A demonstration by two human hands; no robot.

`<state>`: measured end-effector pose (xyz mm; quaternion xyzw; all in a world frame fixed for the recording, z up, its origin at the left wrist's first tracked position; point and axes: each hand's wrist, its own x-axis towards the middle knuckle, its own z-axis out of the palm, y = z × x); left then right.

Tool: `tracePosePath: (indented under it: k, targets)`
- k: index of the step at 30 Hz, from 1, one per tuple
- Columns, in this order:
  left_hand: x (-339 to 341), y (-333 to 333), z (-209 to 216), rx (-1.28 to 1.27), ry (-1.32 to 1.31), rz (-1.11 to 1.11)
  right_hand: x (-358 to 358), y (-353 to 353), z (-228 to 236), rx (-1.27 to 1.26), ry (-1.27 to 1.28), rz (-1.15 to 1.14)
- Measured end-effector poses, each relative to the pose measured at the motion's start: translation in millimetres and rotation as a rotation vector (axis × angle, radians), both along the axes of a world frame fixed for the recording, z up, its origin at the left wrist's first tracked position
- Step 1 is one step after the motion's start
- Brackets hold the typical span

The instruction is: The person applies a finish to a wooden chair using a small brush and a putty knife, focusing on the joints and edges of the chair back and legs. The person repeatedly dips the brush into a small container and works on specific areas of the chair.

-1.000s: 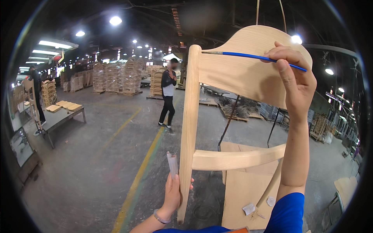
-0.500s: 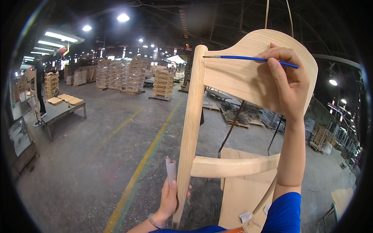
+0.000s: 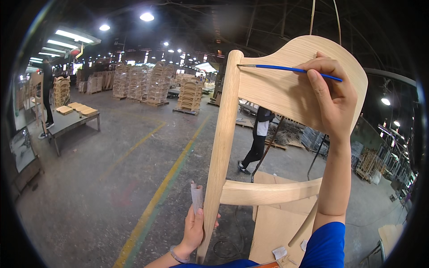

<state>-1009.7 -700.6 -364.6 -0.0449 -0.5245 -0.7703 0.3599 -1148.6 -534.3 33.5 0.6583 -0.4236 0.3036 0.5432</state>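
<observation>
A pale wooden chair stands in front of me, its curved backrest joined to a rounded left post. My right hand is closed on a thin blue paintbrush, held nearly level across the backrest. The brush's tip meets the seam between backrest and post, near the top. Low on that same post, my left hand is wrapped round the wood and also grips a rolled greyish tube, which looks like coiled paper. Part of that hand's fingers is hidden behind the post.
Beyond the backrest a person in dark trousers is walking. Wooden panels lie on a low table at the left, where another person stands. Stacked chair parts rest on pallets farther back. Scraps of paper lie on the seat.
A walking person has come into view behind the chair. The whole view has shifted slightly; both hands keep their grips, and the brush tip stays at the seam.
</observation>
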Motion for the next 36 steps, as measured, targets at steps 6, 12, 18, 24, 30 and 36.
tracePosePath:
  k: [6,12,18,24,30,36]
  targets:
    - [-1.4,0.7,1.2,-0.019,-0.001,0.052,-3.3,-5.3,2.2,-0.001,0.001,0.029]
    - [0.6,-0.3,1.3,-0.018,0.022,0.046,-4.8,-9.4,4.0,-0.009,0.034,0.003]
    - [0.4,0.2,3.9,-0.034,0.010,0.094,-3.9,-13.6,3.4,-0.010,0.025,-0.006]
    - [0.9,-0.6,5.9,-0.027,0.000,0.114,-4.6,-16.3,4.4,-0.005,0.012,0.011]
    - [0.6,-0.4,7.0,-0.034,0.011,0.127,-4.7,-16.8,5.6,-0.001,0.001,0.031]
    - [0.3,0.0,6.7,-0.027,0.010,0.143,-5.3,-20.0,4.9,0.003,0.015,0.042]
